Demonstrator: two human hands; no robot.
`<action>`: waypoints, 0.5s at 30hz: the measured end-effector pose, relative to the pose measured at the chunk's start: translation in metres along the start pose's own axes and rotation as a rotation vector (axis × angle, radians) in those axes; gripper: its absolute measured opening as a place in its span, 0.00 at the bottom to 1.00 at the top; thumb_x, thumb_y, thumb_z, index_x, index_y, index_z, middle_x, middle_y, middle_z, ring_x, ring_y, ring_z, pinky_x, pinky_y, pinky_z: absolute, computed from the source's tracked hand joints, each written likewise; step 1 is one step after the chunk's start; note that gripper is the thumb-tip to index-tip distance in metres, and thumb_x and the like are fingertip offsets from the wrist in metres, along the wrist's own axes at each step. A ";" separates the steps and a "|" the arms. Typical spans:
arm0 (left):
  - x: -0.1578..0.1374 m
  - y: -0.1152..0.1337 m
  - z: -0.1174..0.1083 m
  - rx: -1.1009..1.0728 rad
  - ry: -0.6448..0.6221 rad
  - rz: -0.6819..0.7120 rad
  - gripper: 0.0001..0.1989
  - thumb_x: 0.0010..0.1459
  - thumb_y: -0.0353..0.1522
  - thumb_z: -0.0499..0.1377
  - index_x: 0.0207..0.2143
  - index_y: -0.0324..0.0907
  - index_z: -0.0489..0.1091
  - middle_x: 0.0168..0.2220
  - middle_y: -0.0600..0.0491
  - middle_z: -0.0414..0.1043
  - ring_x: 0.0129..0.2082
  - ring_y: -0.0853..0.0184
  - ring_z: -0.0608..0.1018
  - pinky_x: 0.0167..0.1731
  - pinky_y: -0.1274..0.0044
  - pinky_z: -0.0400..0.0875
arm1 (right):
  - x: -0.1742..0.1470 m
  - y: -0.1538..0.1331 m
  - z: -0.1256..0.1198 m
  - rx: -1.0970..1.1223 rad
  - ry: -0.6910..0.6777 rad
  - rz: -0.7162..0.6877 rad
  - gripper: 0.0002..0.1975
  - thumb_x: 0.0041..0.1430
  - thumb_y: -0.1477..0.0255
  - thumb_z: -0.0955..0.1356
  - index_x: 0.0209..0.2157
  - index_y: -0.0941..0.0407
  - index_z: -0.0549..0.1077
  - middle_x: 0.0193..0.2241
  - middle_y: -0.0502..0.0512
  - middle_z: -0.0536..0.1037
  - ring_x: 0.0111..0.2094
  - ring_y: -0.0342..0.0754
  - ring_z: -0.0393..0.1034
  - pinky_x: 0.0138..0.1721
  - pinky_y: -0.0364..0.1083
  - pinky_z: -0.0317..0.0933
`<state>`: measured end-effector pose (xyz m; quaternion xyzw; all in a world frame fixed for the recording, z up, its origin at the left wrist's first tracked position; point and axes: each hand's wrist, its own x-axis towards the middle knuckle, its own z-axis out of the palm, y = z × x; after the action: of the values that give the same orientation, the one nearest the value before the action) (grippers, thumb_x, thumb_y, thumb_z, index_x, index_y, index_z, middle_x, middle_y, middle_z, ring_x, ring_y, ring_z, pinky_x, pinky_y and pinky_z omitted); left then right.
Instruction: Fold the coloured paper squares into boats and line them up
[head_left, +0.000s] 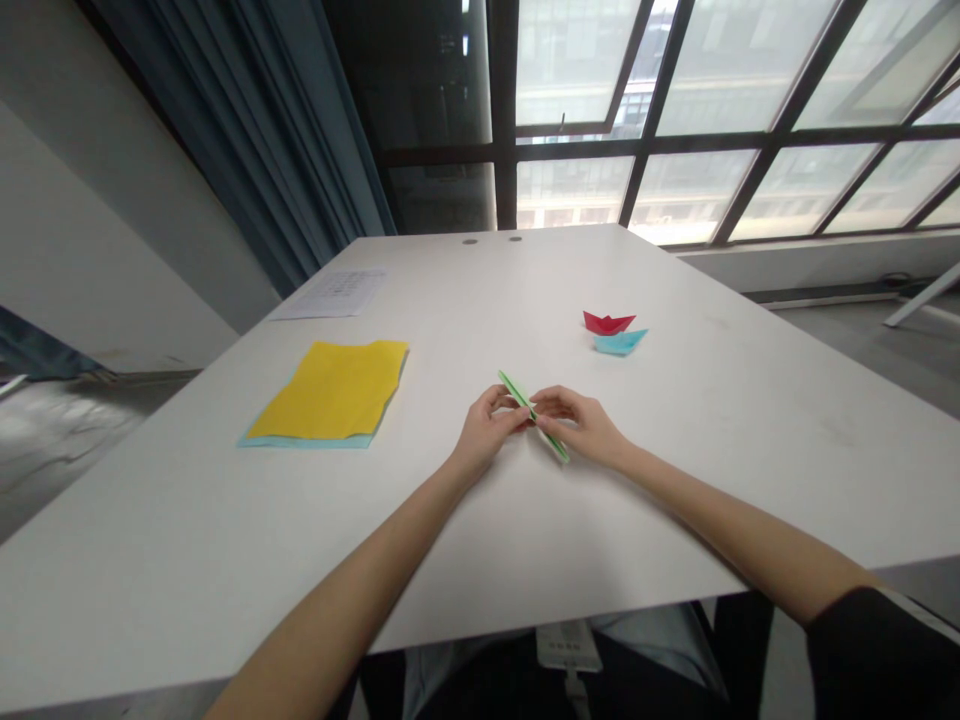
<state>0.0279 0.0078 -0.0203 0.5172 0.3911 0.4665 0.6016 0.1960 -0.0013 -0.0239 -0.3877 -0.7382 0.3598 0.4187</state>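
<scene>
A folded piece of green paper (pixel 553 445) is held edge-on just above the table, slanting from upper left to lower right. My left hand (pixel 489 425) pinches it from the left side near its middle. From the right, my right hand (pixel 577 420) grips the same paper, thumb and fingers meeting close to the left hand's fingertips. The inner folds of the paper are hidden by the fingers and the viewing angle. Beyond my right hand sit a red paper boat (pixel 606 323) and a light blue paper boat (pixel 619 343), close together.
On the left of the white table (pixel 465 560) lies a stack of paper, yellow sheets (pixel 334 390) on top of light blue ones (pixel 352 441). Farther back at the left edge is a printed white sheet (pixel 334 294). The table's front edge runs close to my body.
</scene>
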 end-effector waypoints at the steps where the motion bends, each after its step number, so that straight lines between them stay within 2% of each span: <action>1: 0.000 0.000 0.000 0.021 0.000 0.007 0.15 0.44 0.33 0.61 0.36 0.39 0.65 0.33 0.54 0.69 0.29 0.72 0.74 0.32 0.77 0.70 | 0.000 -0.001 0.000 -0.013 0.001 -0.005 0.13 0.55 0.67 0.65 0.42 0.56 0.66 0.35 0.55 0.77 0.36 0.45 0.73 0.42 0.48 0.67; 4: -0.001 -0.001 0.002 0.119 0.022 0.051 0.13 0.44 0.29 0.58 0.36 0.38 0.65 0.34 0.53 0.69 0.29 0.72 0.73 0.30 0.79 0.70 | -0.002 -0.005 0.000 -0.139 0.010 -0.067 0.12 0.55 0.69 0.64 0.42 0.56 0.66 0.35 0.55 0.77 0.36 0.45 0.73 0.41 0.47 0.66; 7: -0.001 -0.006 0.004 0.197 0.073 0.103 0.13 0.44 0.27 0.56 0.37 0.40 0.64 0.36 0.53 0.69 0.29 0.72 0.74 0.29 0.80 0.70 | -0.004 -0.010 0.001 -0.358 0.020 -0.177 0.12 0.55 0.72 0.63 0.42 0.56 0.66 0.36 0.55 0.77 0.36 0.46 0.72 0.40 0.46 0.65; 11: -0.001 -0.011 0.008 0.200 0.164 0.075 0.14 0.44 0.28 0.56 0.37 0.41 0.61 0.35 0.54 0.71 0.27 0.72 0.75 0.26 0.79 0.71 | -0.005 -0.014 0.003 -0.599 0.029 -0.276 0.12 0.56 0.73 0.62 0.43 0.58 0.67 0.35 0.57 0.77 0.35 0.47 0.73 0.37 0.45 0.65; 15: -0.002 -0.011 0.010 0.178 0.167 0.059 0.17 0.44 0.27 0.56 0.39 0.43 0.57 0.31 0.56 0.71 0.24 0.72 0.75 0.24 0.79 0.71 | -0.003 -0.012 0.001 -0.760 0.053 -0.347 0.12 0.56 0.75 0.61 0.42 0.58 0.69 0.32 0.57 0.78 0.31 0.47 0.73 0.34 0.44 0.64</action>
<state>0.0389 0.0029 -0.0297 0.5390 0.4644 0.4888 0.5048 0.1929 -0.0093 -0.0151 -0.3937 -0.8618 -0.0242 0.3189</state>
